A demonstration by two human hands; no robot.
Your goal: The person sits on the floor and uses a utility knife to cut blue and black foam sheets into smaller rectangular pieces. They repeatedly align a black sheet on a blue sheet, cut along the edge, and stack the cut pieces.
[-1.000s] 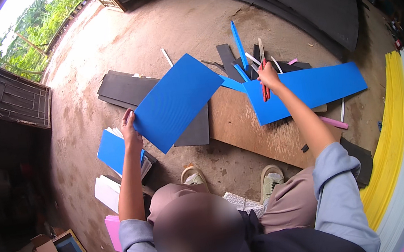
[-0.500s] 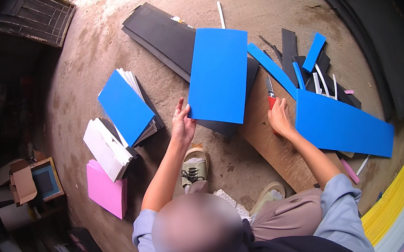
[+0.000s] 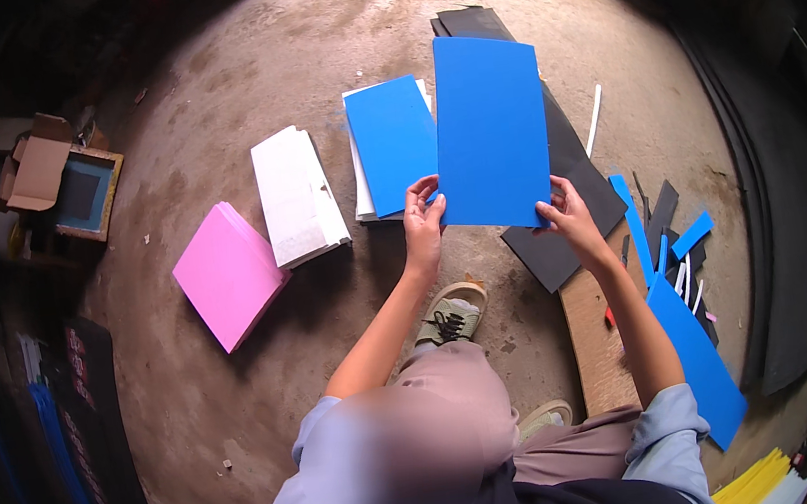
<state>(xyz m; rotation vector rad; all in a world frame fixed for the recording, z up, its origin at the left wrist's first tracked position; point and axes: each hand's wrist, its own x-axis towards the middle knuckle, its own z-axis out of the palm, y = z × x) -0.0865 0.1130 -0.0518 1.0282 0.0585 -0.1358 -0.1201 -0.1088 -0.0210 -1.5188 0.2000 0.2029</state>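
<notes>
Your left hand (image 3: 421, 216) and right hand (image 3: 568, 216) pinch the near corners of a blue sheet (image 3: 489, 131), held above the concrete floor (image 3: 199, 146), its long axis pointing away from you; a blue-topped stack (image 3: 393, 142) lies just left, nearer your left hand.

Two hands (image 3: 422, 217), two shoes (image 3: 452, 317)

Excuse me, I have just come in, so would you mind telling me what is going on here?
A person is holding up a blue sheet with both hands, the left hand at its lower left corner and the right hand at its lower right. On the floor to the left stand a pink stack, a white stack and a blue-topped stack. A wooden board lies to the right, partly behind the right forearm.
</notes>
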